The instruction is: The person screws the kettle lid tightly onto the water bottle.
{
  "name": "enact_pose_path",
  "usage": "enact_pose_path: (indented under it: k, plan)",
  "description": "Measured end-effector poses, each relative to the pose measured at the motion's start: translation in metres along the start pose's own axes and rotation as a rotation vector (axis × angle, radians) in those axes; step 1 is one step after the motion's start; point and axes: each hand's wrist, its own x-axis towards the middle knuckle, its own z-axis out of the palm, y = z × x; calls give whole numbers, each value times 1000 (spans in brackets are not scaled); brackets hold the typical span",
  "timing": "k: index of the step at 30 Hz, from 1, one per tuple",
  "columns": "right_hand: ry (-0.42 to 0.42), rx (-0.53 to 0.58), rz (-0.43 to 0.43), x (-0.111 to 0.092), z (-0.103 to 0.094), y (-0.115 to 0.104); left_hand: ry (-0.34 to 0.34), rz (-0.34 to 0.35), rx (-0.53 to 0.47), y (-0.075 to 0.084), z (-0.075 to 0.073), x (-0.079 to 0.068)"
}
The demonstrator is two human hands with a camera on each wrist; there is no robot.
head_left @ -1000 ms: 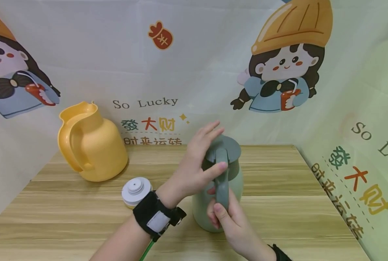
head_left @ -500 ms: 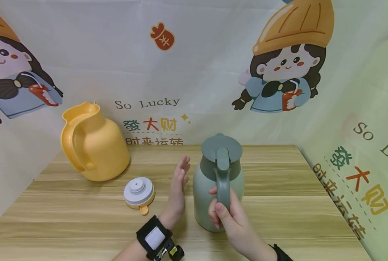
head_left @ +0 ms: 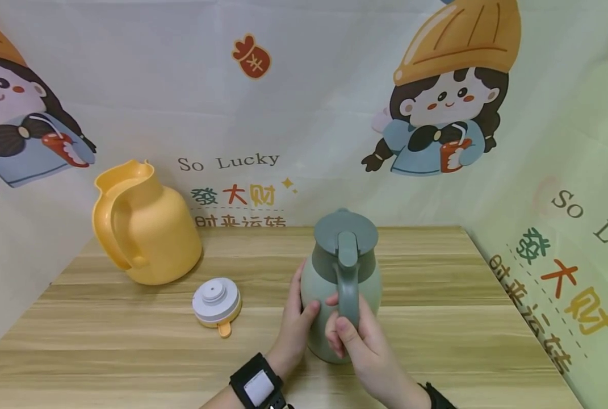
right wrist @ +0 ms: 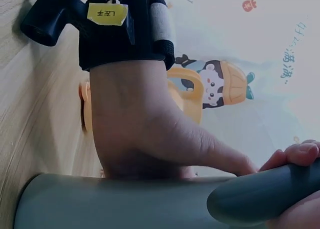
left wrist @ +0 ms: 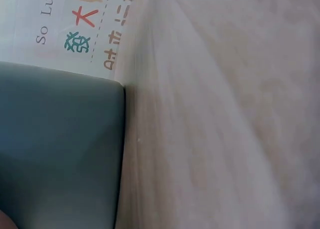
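A green thermos jug (head_left: 326, 284) stands upright on the wooden table, its darker lid seated on top and its handle facing me. My right hand (head_left: 367, 355) grips the lower part of that handle, fingers curled round it and thumb in front. Against the jug's left side, my left hand (head_left: 292, 329) holds the body, thumb at the front and fingers along the side. Seen from the left wrist, the jug's wall (left wrist: 60, 144) fills the left part, its base edge at the table. In the right wrist view, the left hand (right wrist: 145, 124) meets the jug's body (right wrist: 110, 204).
A yellow thermos jug (head_left: 166, 238) with an uncovered mouth stands at the back left, handle toward the left front. Between the two jugs lies a round white-and-yellow lid (head_left: 216, 301), its small tab toward me. A printed cloth backdrop (head_left: 304, 102) rises behind the table (head_left: 452, 318).
My left hand has come off the lid and handle top, moved down and left, then come against the jug's left side. The right hand keeps its grip; the jug stays in place.
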Motion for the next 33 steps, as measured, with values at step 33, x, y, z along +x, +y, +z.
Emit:
enact_pose_path:
  k: [33]
  plan:
    - [652, -349, -159, 26, -34, 0, -222, -36, 155, -1, 40, 58]
